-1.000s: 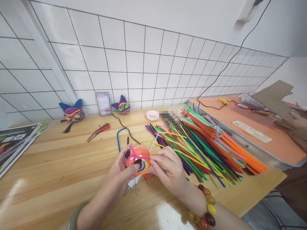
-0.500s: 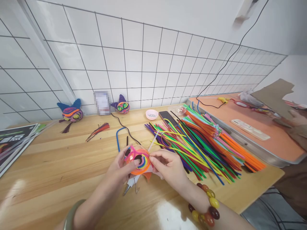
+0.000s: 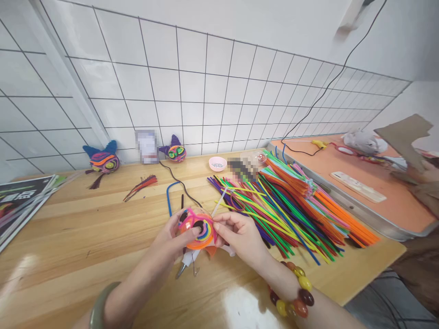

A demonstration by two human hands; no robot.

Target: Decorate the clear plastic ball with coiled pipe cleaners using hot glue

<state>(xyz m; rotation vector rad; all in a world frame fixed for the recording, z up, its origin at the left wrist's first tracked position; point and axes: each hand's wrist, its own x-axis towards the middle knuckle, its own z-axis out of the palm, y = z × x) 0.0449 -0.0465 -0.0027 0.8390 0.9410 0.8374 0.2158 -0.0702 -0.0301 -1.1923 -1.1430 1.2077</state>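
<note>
A clear plastic ball [image 3: 206, 238] covered with coiled pipe cleaners in orange, yellow, blue and pink, with dark oval eyes, is in my left hand [image 3: 173, 237]. My left thumb presses on one dark eye. At the ball's right side my right hand [image 3: 242, 235] pinches a pink pipe cleaner [image 3: 215, 235] between thumb and forefinger, against the ball. Beneath the ball lies a white glue gun [image 3: 189, 259] with a metal nozzle and wire stand, partly hidden by my hands. A whitish stick [image 3: 220, 202] slants up behind the ball.
Many loose pipe cleaners [image 3: 274, 210] spread to the right. Behind are a pink bowl [image 3: 217, 163] and two finished yarn-like ornaments, one blue-eared [image 3: 103, 160], one purple-eared [image 3: 176, 153]. A magazine [image 3: 24, 205] lies at left. Another person's hand [image 3: 430, 171] holds cardboard [image 3: 404, 132] over an orange-topped table [image 3: 387, 214].
The pink pipe cleaner shows more below my right fingertips, which have shifted slightly at the ball's edge. My left hand keeps its hold. The other person's cardboard has moved right.
</note>
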